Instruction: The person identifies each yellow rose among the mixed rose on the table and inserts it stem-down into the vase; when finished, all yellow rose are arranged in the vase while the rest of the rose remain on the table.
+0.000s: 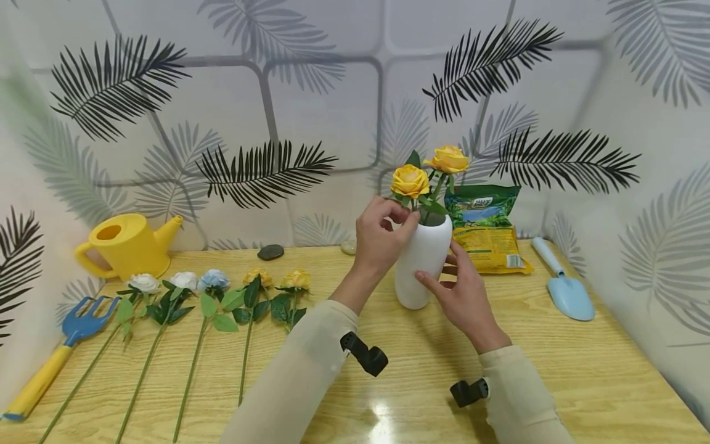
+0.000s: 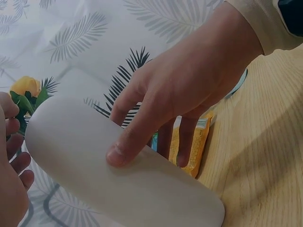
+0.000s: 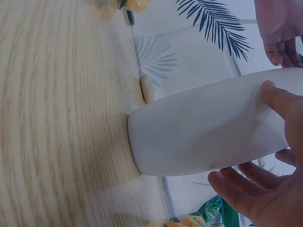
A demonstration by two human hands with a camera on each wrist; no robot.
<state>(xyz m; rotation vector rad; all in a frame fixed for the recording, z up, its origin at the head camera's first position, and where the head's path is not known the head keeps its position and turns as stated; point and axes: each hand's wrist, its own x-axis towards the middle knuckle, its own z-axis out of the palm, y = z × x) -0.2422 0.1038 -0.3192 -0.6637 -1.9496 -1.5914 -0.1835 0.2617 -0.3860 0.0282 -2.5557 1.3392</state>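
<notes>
A white vase [image 1: 423, 259] stands on the table, two yellow roses [image 1: 410, 180] rising from its mouth. At the rim, my left hand [image 1: 383, 239] pinches the stem of the nearer rose between thumb and fingers. My right hand [image 1: 461, 297] holds the vase's right side, its thumb [image 2: 120, 153] on the front and the other fingers behind. In the right wrist view the base of the vase [image 3: 189, 132] meets the tabletop. The stems inside the vase are hidden.
Several cut roses [image 1: 213, 280], white, blue and yellow, lie left of the vase. Beyond them are a yellow watering can [image 1: 135, 246] and a blue hand fork [image 1: 83, 324]. A yellow-green packet [image 1: 488, 246] and a blue trowel [image 1: 570, 296] lie right. Pebbles [image 1: 270, 252] sit along the wall.
</notes>
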